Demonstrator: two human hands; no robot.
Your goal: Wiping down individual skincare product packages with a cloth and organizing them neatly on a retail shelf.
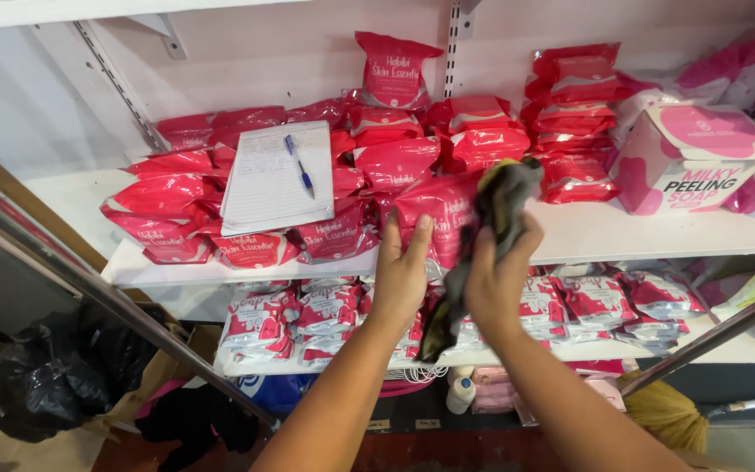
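The left hand (401, 278) holds a glossy red pouch (440, 214) upright at the near edge of the upper shelf (622, 234), its fingers (419, 238) spread flat against the pouch's front and thumb side wrapped round its left edge. The pouch is a soft, shiny plastic pack, deep pinkish red with pale script lettering across its face, its surface creased and catching the light. Just to its right, the right hand (498, 278) has its fingers clenched round a dark grey cloth (493, 229), bunched at the top with a hint of yellow-green in the folds, pressed against the pouch's right side and hanging down in a long limp tail past the wrist. Many more red pouches lie heaped along the shelf to the left and far behind, and a lined notepad (268, 179) with a blue pen (300, 165) rests on the left heap. At the far right stands a pink-and-white soap box (690, 162). The lower shelf (749, 348) carries rows of white-and-red packets (259, 322).
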